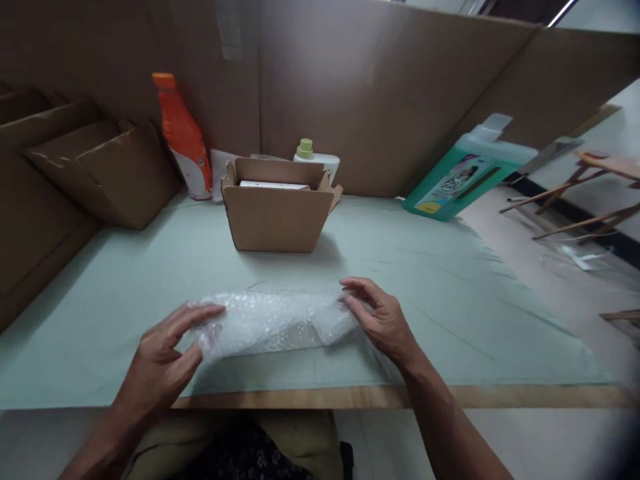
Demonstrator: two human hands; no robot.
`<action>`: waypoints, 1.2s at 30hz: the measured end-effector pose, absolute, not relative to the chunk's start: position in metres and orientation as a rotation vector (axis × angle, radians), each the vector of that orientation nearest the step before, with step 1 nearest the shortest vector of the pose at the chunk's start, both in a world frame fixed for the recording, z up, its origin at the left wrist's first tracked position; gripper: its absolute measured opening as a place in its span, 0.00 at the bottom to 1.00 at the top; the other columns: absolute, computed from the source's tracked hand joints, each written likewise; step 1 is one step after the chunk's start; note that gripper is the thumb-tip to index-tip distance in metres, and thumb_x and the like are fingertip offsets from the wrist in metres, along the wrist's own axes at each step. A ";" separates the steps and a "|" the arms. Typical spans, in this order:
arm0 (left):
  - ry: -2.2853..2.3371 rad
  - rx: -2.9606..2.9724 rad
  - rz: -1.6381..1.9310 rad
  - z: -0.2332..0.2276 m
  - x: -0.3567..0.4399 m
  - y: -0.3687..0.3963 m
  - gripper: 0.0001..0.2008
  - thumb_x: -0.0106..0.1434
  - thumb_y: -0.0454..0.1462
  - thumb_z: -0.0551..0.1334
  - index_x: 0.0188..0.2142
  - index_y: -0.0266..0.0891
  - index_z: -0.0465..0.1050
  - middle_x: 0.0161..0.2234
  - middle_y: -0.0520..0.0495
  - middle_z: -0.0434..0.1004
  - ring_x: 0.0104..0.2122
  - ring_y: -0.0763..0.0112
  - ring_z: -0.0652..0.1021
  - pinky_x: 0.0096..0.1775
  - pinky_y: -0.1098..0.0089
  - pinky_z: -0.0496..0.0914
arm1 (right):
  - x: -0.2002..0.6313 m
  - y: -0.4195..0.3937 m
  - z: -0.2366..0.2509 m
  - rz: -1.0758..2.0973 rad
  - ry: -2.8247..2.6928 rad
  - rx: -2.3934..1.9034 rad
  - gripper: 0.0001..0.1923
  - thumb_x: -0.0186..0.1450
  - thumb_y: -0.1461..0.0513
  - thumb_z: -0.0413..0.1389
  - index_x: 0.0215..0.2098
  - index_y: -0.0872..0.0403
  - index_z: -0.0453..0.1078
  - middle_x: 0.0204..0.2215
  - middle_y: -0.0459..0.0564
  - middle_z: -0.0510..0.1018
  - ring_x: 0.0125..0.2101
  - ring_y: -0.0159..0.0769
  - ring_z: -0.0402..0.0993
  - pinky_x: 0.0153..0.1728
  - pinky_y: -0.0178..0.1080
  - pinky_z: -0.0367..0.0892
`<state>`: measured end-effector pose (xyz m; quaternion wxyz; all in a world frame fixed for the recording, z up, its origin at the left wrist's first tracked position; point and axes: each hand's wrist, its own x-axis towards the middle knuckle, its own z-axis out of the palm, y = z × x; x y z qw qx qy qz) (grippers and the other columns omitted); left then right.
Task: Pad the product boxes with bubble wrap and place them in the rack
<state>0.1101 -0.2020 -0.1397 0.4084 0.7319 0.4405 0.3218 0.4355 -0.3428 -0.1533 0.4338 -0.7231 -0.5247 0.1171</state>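
Note:
A bundle of clear bubble wrap [273, 323] lies on the pale green table cover [425, 280] close to the front edge. My left hand [163, 357] grips its left end between thumb and fingers. My right hand [377, 317] presses its fingertips on the right end. What the wrap holds is hidden. Behind it stands an open brown cardboard box [277, 217] with something white inside.
An orange bottle [184, 137] and a white bottle with a green cap [313, 155] stand at the back wall. A teal jug [463, 173] leans at the back right. Folded cardboard boxes [105, 170] sit at the left. Wooden furniture [585, 193] stands off to the right.

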 end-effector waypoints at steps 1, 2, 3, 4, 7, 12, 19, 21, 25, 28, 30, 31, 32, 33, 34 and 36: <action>1.111 1.903 0.869 -0.137 0.117 -0.200 0.11 0.53 0.47 0.66 0.34 0.48 0.83 0.48 0.46 0.78 0.51 0.50 0.75 0.53 0.57 0.69 | 0.439 -0.346 -0.149 0.332 -1.348 -1.817 0.11 0.66 0.58 0.56 0.44 0.50 0.76 0.34 0.48 0.83 0.33 0.37 0.80 0.36 0.38 0.75; 1.109 1.936 0.918 -0.135 0.123 -0.196 0.10 0.55 0.48 0.66 0.31 0.48 0.82 0.52 0.47 0.76 0.53 0.51 0.74 0.56 0.58 0.68 | 0.443 -0.348 -0.145 0.353 -1.382 -1.837 0.10 0.66 0.57 0.56 0.42 0.49 0.76 0.31 0.46 0.82 0.30 0.36 0.79 0.34 0.37 0.74; 1.107 1.945 0.956 -0.133 0.128 -0.192 0.10 0.57 0.48 0.65 0.29 0.46 0.80 0.55 0.48 0.74 0.55 0.52 0.73 0.57 0.59 0.66 | 0.448 -0.348 -0.142 0.351 -1.400 -1.855 0.10 0.65 0.55 0.57 0.40 0.49 0.77 0.28 0.45 0.82 0.28 0.36 0.78 0.33 0.37 0.73; 1.109 1.932 0.969 -0.133 0.134 -0.186 0.11 0.58 0.48 0.65 0.29 0.45 0.79 0.55 0.48 0.73 0.55 0.54 0.73 0.57 0.59 0.66 | 0.454 -0.345 -0.139 0.323 -1.404 -1.867 0.10 0.65 0.54 0.58 0.39 0.49 0.77 0.26 0.44 0.81 0.27 0.36 0.78 0.33 0.37 0.73; 1.146 1.850 0.885 -0.143 0.148 -0.160 0.14 0.60 0.49 0.63 0.31 0.42 0.77 0.40 0.47 0.79 0.42 0.59 0.77 0.46 0.63 0.70 | 0.473 -0.318 -0.131 0.152 -1.424 -1.882 0.12 0.63 0.53 0.61 0.41 0.50 0.77 0.28 0.45 0.81 0.29 0.38 0.78 0.36 0.39 0.71; 1.299 1.869 0.691 -0.174 0.160 -0.118 0.18 0.56 0.53 0.60 0.29 0.40 0.72 0.25 0.49 0.71 0.26 0.66 0.71 0.30 0.68 0.64 | 0.493 -0.276 -0.142 -0.170 -1.448 -2.046 0.11 0.63 0.57 0.61 0.42 0.52 0.77 0.40 0.53 0.84 0.44 0.49 0.79 0.47 0.49 0.67; 1.579 2.068 0.490 -0.184 0.108 -0.142 0.26 0.56 0.60 0.59 0.39 0.42 0.75 0.34 0.44 0.77 0.33 0.57 0.76 0.34 0.65 0.64 | 0.446 -0.352 -0.190 -0.065 -1.516 -2.159 0.12 0.69 0.55 0.53 0.36 0.50 0.76 0.33 0.50 0.85 0.33 0.43 0.80 0.38 0.45 0.67; 1.503 2.185 0.376 -0.191 0.108 -0.162 0.21 0.57 0.58 0.60 0.32 0.43 0.74 0.33 0.44 0.77 0.34 0.56 0.76 0.35 0.65 0.64 | 0.423 -0.364 -0.199 -0.062 -1.523 -2.232 0.12 0.68 0.53 0.54 0.33 0.50 0.74 0.31 0.50 0.83 0.32 0.43 0.78 0.36 0.44 0.65; 1.259 2.355 0.333 -0.199 0.122 -0.196 0.12 0.60 0.46 0.56 0.25 0.44 0.67 0.29 0.45 0.74 0.32 0.59 0.74 0.35 0.65 0.62 | 0.395 -0.368 -0.200 -0.036 -1.503 -2.272 0.10 0.66 0.59 0.53 0.27 0.51 0.68 0.30 0.50 0.80 0.34 0.44 0.76 0.36 0.44 0.64; 1.208 2.244 0.246 -0.193 0.115 -0.210 0.10 0.58 0.45 0.56 0.24 0.44 0.64 0.25 0.49 0.71 0.27 0.63 0.72 0.31 0.66 0.59 | 0.391 -0.381 -0.189 0.319 -1.442 -2.246 0.11 0.64 0.59 0.52 0.24 0.50 0.65 0.24 0.47 0.77 0.27 0.39 0.74 0.31 0.40 0.65; 1.180 2.087 0.183 -0.186 0.104 -0.216 0.11 0.57 0.47 0.57 0.26 0.44 0.63 0.22 0.52 0.67 0.23 0.66 0.69 0.29 0.68 0.58 | 0.391 -0.393 -0.181 0.600 -1.349 -2.178 0.14 0.65 0.55 0.52 0.23 0.50 0.64 0.20 0.45 0.74 0.22 0.37 0.71 0.26 0.38 0.64; 1.158 2.010 0.181 -0.184 0.099 -0.219 0.11 0.57 0.48 0.58 0.27 0.44 0.64 0.21 0.54 0.66 0.22 0.67 0.68 0.28 0.68 0.58 | 0.391 -0.398 -0.177 0.685 -1.297 -2.136 0.15 0.66 0.54 0.51 0.23 0.50 0.63 0.20 0.44 0.73 0.22 0.36 0.71 0.24 0.37 0.64; 1.134 1.942 0.209 -0.181 0.096 -0.220 0.11 0.56 0.48 0.59 0.28 0.44 0.64 0.21 0.54 0.66 0.22 0.68 0.68 0.28 0.69 0.59 | 0.391 -0.402 -0.174 0.718 -1.254 -2.095 0.16 0.66 0.53 0.51 0.23 0.49 0.63 0.20 0.45 0.73 0.23 0.37 0.72 0.24 0.37 0.65; 1.112 1.887 0.266 -0.179 0.094 -0.221 0.12 0.56 0.49 0.60 0.29 0.44 0.65 0.23 0.54 0.67 0.24 0.68 0.69 0.28 0.69 0.61 | 0.391 -0.404 -0.172 0.700 -1.225 -2.063 0.16 0.66 0.53 0.51 0.24 0.49 0.63 0.22 0.45 0.75 0.26 0.38 0.74 0.26 0.37 0.67; 1.098 1.843 0.340 -0.178 0.095 -0.220 0.12 0.55 0.49 0.60 0.31 0.44 0.66 0.26 0.53 0.68 0.26 0.67 0.70 0.30 0.69 0.63 | 0.391 -0.404 -0.170 0.643 -1.212 -2.046 0.15 0.67 0.53 0.52 0.24 0.49 0.63 0.24 0.47 0.76 0.29 0.39 0.77 0.28 0.38 0.69; 1.081 1.788 0.467 -0.177 0.100 -0.215 0.16 0.55 0.48 0.61 0.40 0.42 0.69 0.30 0.52 0.70 0.30 0.66 0.72 0.33 0.69 0.66 | 0.391 -0.400 -0.168 0.457 -1.226 -2.049 0.11 0.66 0.54 0.54 0.28 0.49 0.67 0.31 0.49 0.81 0.37 0.43 0.79 0.35 0.41 0.72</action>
